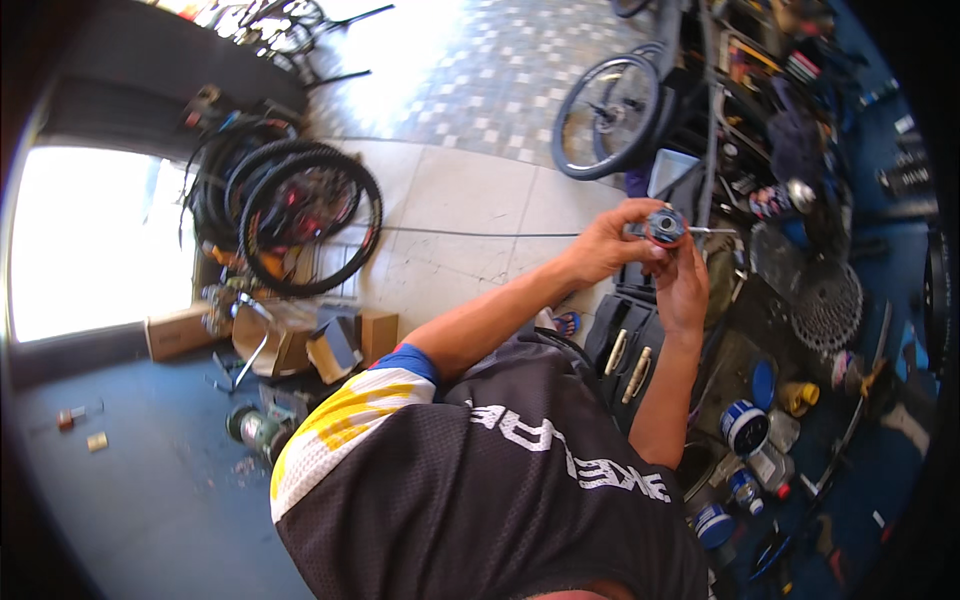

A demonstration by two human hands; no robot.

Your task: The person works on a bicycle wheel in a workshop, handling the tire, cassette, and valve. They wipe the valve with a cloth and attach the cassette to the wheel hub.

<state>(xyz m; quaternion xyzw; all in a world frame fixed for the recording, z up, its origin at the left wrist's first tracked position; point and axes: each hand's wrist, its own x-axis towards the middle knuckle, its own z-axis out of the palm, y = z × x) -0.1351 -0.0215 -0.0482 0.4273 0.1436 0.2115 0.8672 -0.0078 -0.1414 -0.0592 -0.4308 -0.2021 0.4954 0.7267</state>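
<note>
In front of me, both hands close round a bicycle hub [665, 227] with a dark round end, a hole in its middle and a red edge. My left hand [612, 243] grips it from the left, thumb along the top. From below and the right, my right hand [682, 288] has its fingers on the hub's lower side. A thin metal rod [713, 231] shows just right of the hub; I cannot tell whether it is joined to it. Beyond my right hand, a large bicycle cassette [827, 305] rests on the cluttered bench.
Blue-and-white tubs [744, 428], a yellow container [798, 397] and several tools crowd the bench at right. A bicycle wheel [607, 115] stands at the far side. More wheels and tyres [311, 218] stand at left, near cardboard boxes [378, 335]. A bench grinder [258, 430] sits lower left.
</note>
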